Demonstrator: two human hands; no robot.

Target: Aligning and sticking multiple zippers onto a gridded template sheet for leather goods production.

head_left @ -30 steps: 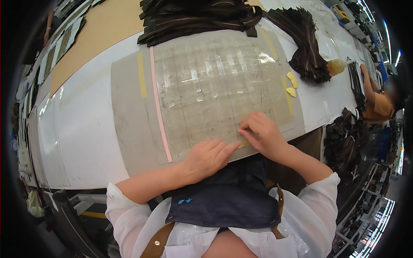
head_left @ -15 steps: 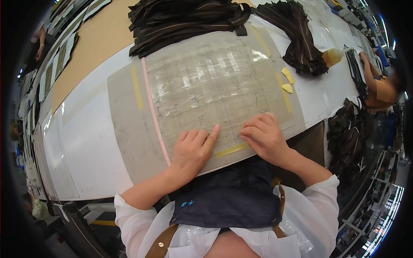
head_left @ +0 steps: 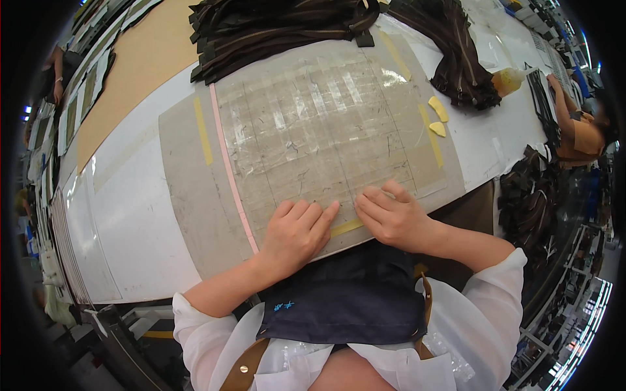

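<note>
My left hand rests at the near edge of a grey-beige work mat, fingers loosely bent and the index finger stretched toward the middle. Nothing shows in it, and its thumb is mostly hidden. Close to its right, my right hand has its thumb and fingertips pressed together low over the mat, the index finger arched up. Whatever those tips may pinch is too small or hidden to tell. Between and below the hands lies a strip of yellow tape. Clear tape and drawn lines cover the mat's middle.
A thick pile of dark brown zippers lies beyond the mat, with another bundle of zippers at its right. Two yellow pieces sit on the mat's right side, near a bottle of yellow liquid. A co-worker works at the far right.
My left hand has slid slightly toward me and right. My right hand has moved a little left and nearer me, its index finger now raised. The view has shifted slightly.
</note>
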